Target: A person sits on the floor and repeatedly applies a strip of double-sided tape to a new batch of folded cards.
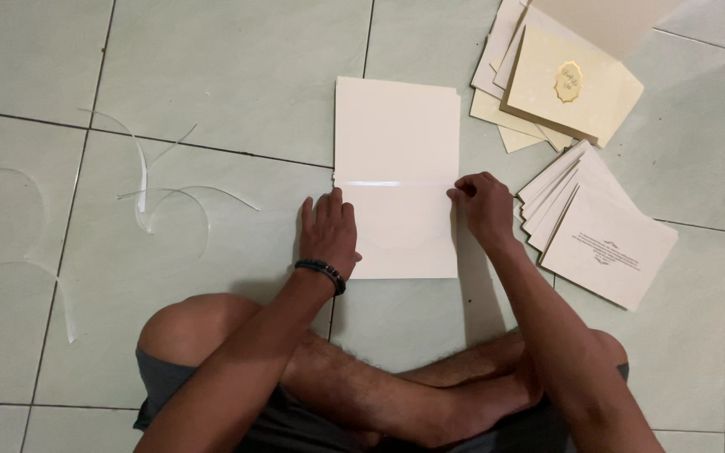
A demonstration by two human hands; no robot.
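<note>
Two bare hands work over a cream-white sheet of card (396, 176) that lies flat on the pale tiled floor (228, 75), directly ahead of the person's crossed legs (396, 394); a thin glossy strip (392, 183) runs straight across the sheet at about its middle, from the left edge to the right. The left hand (327, 231), with a dark beaded bracelet (321, 272) at the wrist, rests flat and loose on the sheet's lower left edge, fingers extended and grasping nothing, pressing the card down; the right hand (482, 205) sits at the sheet's right edge with fingertips (456, 193) pinched together at the end of the glossy strip, though whether they actually grip the strip is too small to tell. Just to the right of that hand lies a fanned stack of white printed cards (606, 243), tilted; beyond it, toward the upper right, lies a looser pile of cream envelopes (568, 88), the topmost bearing a small gold scalloped seal (568, 81). Well apart on the left, several curled clear strips (148, 197) lie scattered over the tiles.
</note>
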